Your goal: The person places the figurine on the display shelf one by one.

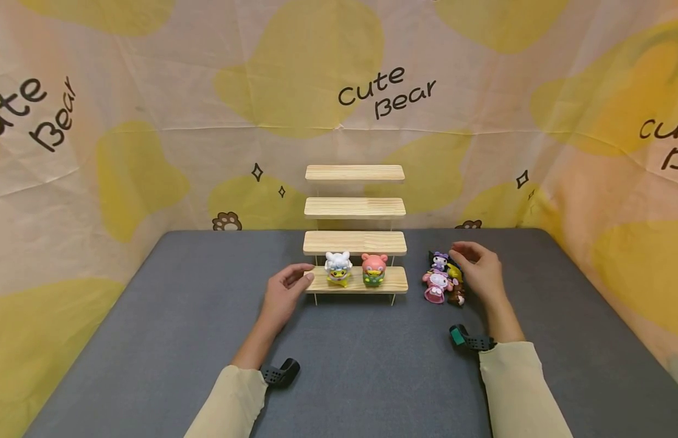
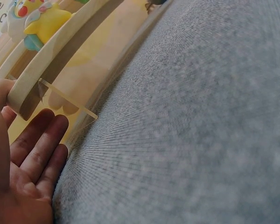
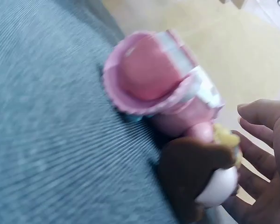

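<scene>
A four-tier wooden display stand (image 1: 354, 243) carries two toy figurines on its lowest shelf: a yellow one with a white hood (image 1: 338, 269) and a pink-hooded one with a green body (image 1: 374, 269). My left hand (image 1: 284, 293) is at the left end of that shelf. Its thumb (image 2: 1, 93) touches the shelf end, while the other fingers extend below. To the right, my right hand (image 1: 482, 271) reaches beside a cluster of figurines, its fingers loosely bent. A pink-dressed figurine (image 1: 437, 286), a purple-and-black one (image 1: 439, 261) and a brown one (image 1: 456, 294) lie there together.
Grey cloth covers the table (image 1: 355, 377). A printed yellow-and-cream curtain (image 1: 317, 79) hangs behind and along both sides. Thin legs (image 1: 393, 299) hold the lowest shelf above the cloth. The three upper shelves rise stepwise toward the back.
</scene>
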